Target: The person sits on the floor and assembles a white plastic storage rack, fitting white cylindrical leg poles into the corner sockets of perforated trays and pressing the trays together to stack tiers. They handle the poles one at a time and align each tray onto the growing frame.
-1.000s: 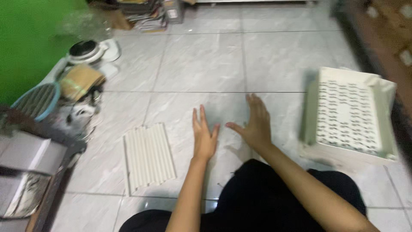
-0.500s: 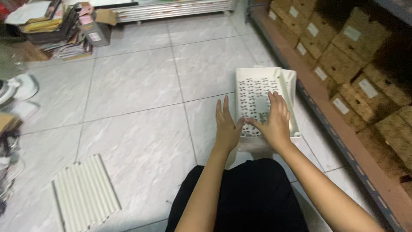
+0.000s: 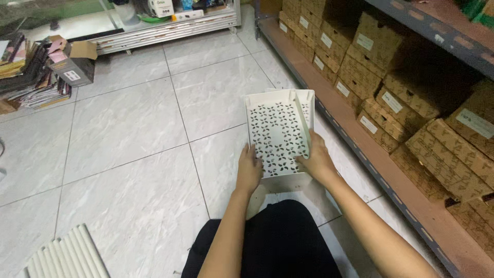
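- Left hand (image 3: 249,172) is gripping the near left edge of the white perforated plastic tray (image 3: 278,136); fingers curled onto the rim.
- Right hand (image 3: 318,162) is clamping the tray's right wall, thumb inside.
- Tray is sitting low over the tiled floor (image 3: 128,134), just in front of the knees, beside the shelf of cardboard boxes (image 3: 406,103).
- Grasp looks done; whether it is lifted clear of the floor, can't tell.
- White slatted panel (image 3: 67,255) is lying untouched, well apart at lower left.
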